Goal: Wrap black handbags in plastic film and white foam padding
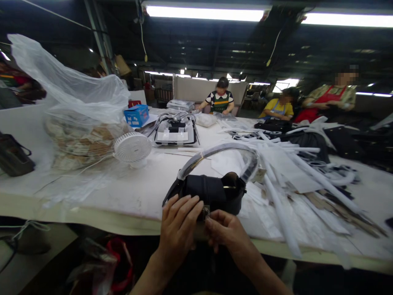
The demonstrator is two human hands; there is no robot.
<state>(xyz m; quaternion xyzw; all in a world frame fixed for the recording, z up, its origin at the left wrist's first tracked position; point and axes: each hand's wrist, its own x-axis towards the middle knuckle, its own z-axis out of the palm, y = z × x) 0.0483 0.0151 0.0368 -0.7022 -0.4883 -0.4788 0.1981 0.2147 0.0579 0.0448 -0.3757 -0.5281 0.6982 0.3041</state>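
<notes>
A black handbag [211, 190] sits at the table's near edge, its top partly open at the right with a gold zip showing. Clear plastic wraps its arched handle [225, 148]. My left hand [181, 219] grips the bag's front left side, fingers laid together over it, thumb hidden. On the bag's front, between my hands, is a small metal clasp [205, 211]. The thumb and forefinger of my right hand [225, 231] pinch at the clasp's lower edge; small details between these fingertips do not show.
White wrapped strips [285, 192] and papers are heaped at the right. A white fan [132, 148], a blue box [136, 116] and a full clear plastic bag [82, 139] stand left. Another wrapped bag [176, 131] lies farther back. Several co-workers are across the table.
</notes>
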